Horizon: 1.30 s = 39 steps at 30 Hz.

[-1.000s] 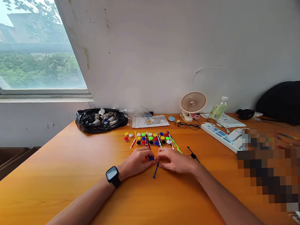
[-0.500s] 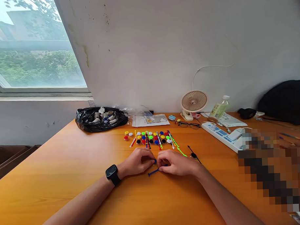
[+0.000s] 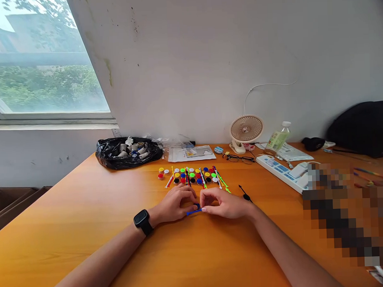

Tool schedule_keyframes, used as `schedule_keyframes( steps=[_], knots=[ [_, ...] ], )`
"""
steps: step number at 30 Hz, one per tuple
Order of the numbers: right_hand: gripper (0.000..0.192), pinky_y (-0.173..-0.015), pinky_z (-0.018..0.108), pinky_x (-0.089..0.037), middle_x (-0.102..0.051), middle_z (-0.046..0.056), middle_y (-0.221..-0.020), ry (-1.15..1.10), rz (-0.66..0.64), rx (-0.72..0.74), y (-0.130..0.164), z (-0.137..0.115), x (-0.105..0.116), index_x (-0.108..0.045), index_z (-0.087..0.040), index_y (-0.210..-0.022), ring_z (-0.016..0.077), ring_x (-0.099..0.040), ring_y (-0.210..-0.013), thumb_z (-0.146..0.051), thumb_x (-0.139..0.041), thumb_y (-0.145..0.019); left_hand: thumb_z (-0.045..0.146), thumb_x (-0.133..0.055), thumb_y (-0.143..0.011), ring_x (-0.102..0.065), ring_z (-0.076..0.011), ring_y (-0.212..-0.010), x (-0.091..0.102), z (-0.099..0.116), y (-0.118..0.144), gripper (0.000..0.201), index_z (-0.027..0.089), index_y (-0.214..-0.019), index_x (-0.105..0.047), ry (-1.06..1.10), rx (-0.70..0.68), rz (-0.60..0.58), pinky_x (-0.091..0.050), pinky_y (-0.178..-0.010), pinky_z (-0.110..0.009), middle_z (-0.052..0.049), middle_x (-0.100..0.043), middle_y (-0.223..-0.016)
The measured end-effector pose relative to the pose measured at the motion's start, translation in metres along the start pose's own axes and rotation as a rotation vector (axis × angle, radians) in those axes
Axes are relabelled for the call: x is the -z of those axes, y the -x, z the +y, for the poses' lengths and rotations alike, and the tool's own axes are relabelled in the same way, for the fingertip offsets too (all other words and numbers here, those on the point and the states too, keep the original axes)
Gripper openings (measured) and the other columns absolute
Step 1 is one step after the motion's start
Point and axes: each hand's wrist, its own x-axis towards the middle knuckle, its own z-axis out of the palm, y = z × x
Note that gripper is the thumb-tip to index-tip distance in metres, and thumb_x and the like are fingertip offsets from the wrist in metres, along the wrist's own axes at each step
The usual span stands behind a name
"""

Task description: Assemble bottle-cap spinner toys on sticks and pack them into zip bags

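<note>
Blue rod (image 3: pixel 193 212), curled hands (image 3: pixel 226 203), glossy tabletop (image 3: pixel 170 253)

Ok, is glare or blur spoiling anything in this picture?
Head view, left: the window washes out near its top, and the table carries a pale sheen; head view, right: the dark bag looks smeared, and coarse pixel blocks hide a patch below it; head view, centre: the blue stick at the right hand reads clearly, fine detail doesn't.
</note>
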Motion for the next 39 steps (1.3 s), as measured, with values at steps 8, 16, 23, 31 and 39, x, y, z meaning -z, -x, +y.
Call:
schedule_keyframes(
  steps=[8,16,23,31,39],
  knots=[
    [0.016,-0.088,0.033,-0.052,-0.075,0.005,-0.101,0.008,0.234,0.043,-0.008,0.005,-0.003,-0.074,-0.019,-0.102,0.0194,-0.067,-0.094,-0.03,-0.068,-0.092,0.031,-0.069,-0.093,-0.063,-0.0232,-0.104,0.001,0.0,0.001,0.017,0.022,-0.107,-0.071,-0.013,-0.023,0.014,-0.048,-0.095,-0.037,-0.007,-0.072,-0.111],
    [0.01,-0.084,0.031,-0.051,-0.076,0.004,-0.09,0.212,0.34,0.104,-0.015,0.01,-0.019,-0.078,-0.02,-0.086,0.0187,-0.069,-0.087,-0.016,-0.069,-0.088,0.026,-0.068,-0.092,-0.065,-0.0224,-0.1,0.002,0.003,0.0,0.015,0.021,-0.105,-0.073,0.013,-0.021,0.003,-0.05,-0.093,-0.035,-0.007,-0.073,-0.107],
    [0.014,-0.083,0.03,-0.05,-0.074,0.003,-0.092,0.313,0.301,0.161,-0.012,0.009,-0.016,-0.077,-0.02,-0.09,0.018,-0.068,-0.087,-0.012,-0.065,-0.09,0.028,-0.07,-0.092,-0.064,-0.0209,-0.095,0.001,0.0,0.001,0.016,0.021,-0.106,-0.074,0.018,-0.005,0.002,-0.049,-0.088,-0.033,-0.005,-0.073,-0.101],
    [0.018,-0.079,0.03,-0.049,-0.071,0.005,-0.093,0.395,0.277,0.203,-0.013,0.015,-0.016,-0.075,-0.02,-0.087,0.0177,-0.066,-0.085,-0.009,-0.062,-0.092,0.035,-0.07,-0.094,-0.066,-0.0207,-0.093,-0.003,-0.006,0.002,0.018,0.023,-0.104,-0.077,0.06,0.026,0.016,-0.05,-0.088,-0.033,-0.006,-0.075,-0.1],
    [0.021,-0.08,0.028,-0.049,-0.069,0.004,-0.094,0.451,0.269,0.261,-0.014,0.018,-0.02,-0.075,-0.022,-0.083,0.0175,-0.065,-0.087,-0.006,-0.062,-0.088,0.034,-0.071,-0.093,-0.067,-0.0208,-0.093,-0.002,-0.003,0.001,0.017,0.021,-0.101,-0.078,0.08,0.033,0.027,-0.05,-0.086,-0.033,-0.006,-0.076,-0.099]
  ],
)
